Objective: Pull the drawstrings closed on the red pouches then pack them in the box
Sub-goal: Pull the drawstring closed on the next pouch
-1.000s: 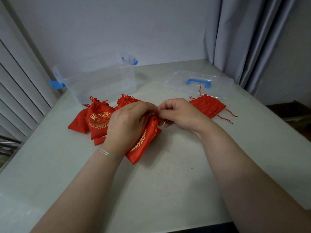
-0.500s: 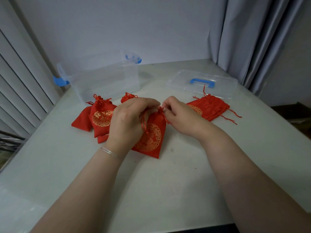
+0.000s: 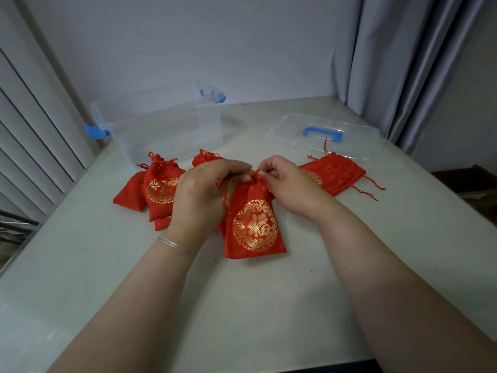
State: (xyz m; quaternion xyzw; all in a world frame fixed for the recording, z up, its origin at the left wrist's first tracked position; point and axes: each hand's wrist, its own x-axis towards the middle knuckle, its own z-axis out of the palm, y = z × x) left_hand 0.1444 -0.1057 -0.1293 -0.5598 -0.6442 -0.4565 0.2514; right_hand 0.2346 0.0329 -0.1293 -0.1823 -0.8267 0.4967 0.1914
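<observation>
A red pouch (image 3: 254, 227) with a gold round emblem lies face up at the table's middle. My left hand (image 3: 200, 196) and my right hand (image 3: 291, 184) both pinch its gathered neck and drawstrings. Left of my hands lies a cluster of red pouches (image 3: 158, 188) with their necks drawn in. On the right lies a flat red pouch (image 3: 332, 175) with loose strings. The clear plastic box (image 3: 166, 125) with blue latches stands open at the back left.
The box's clear lid (image 3: 322, 135) with a blue handle lies at the back right, just behind the flat pouch. A grey curtain (image 3: 398, 63) hangs at the right and slatted blinds (image 3: 32, 125) at the left. The pale table (image 3: 242, 305) ends near my forearms.
The pouch in my hands has turned from edge-on to lying flat with its gold emblem facing up, and its neck has gathered tighter between my fingers.
</observation>
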